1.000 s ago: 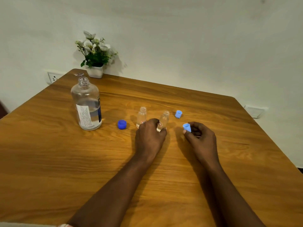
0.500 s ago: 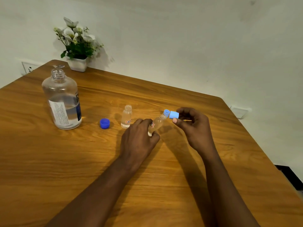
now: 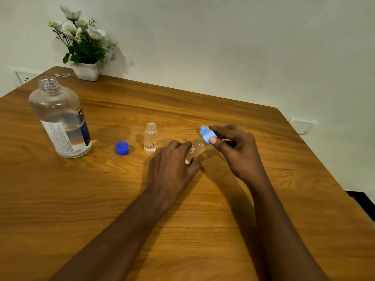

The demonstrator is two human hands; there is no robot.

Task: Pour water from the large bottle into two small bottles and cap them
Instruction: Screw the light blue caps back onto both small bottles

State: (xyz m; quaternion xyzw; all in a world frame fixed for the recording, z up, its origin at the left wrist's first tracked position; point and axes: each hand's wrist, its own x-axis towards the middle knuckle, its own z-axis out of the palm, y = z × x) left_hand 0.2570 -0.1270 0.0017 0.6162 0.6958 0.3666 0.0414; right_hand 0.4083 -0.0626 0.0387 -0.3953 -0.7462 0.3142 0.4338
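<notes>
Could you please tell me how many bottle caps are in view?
3. The dark blue cap lies beside the upright small bottle; the right hand pinches a light blue cap at the tilted small bottle; a second light blue cap lies just behind it.

Large bottle point(image 3: 60, 118), upright small bottle point(image 3: 150, 138): label print unreadable.

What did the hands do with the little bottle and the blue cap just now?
The left hand tipped the small bottle it grips toward the right hand, which brought its pinched light blue cap up to the bottle's mouth. The other small bottle, large bottle, dark blue cap and second light blue cap stayed put.
</notes>
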